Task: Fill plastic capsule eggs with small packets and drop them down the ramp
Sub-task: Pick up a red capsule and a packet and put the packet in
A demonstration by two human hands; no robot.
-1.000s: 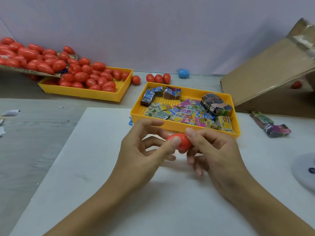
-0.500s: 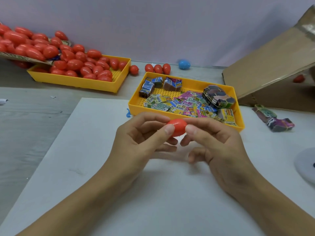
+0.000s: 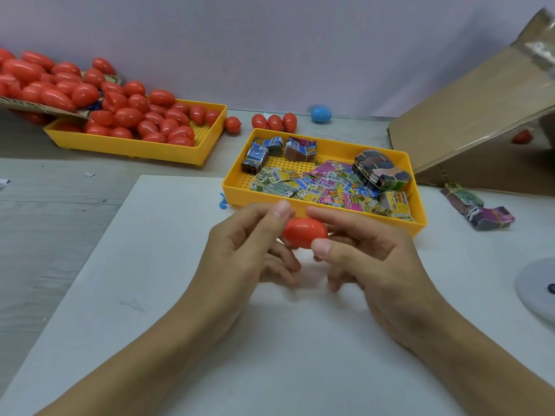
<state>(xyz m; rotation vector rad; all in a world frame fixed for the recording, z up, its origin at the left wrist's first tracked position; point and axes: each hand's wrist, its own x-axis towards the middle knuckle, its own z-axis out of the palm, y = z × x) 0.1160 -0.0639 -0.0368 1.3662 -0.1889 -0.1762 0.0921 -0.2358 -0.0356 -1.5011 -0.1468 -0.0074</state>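
We held one red plastic capsule egg (image 3: 304,235) between both hands, just above the white board (image 3: 150,295) and just near of the yellow tray of small printed packets (image 3: 390,225). Our left hand (image 3: 249,253) had its thumb and curled fingers round the egg's left end; our right hand (image 3: 369,259) pinched the right end between thumb and forefinger, the other fingers hanging loosely curled beneath. The egg lay on its side and looked whole — we saw no open seam, though the fingers covered much of it, so we could not tell whether a packet was already inside.

We judged the step in hand to be either pressing the two halves closed or prising them apart; the opposed grip on the two ends fitted both. If the egg was filled, the next move called for the right hand to carry it far and right to the tilted brown cardboard ramp (image 3: 468,115) and let go at the top of the slope. If it was empty, the halves needed pulling apart and a loose packet (image 3: 318,183) picking from the tray.

The yellow tray heaped with red eggs (image 3: 135,145) stood far left, well apart from our hands — the supply looked ample.
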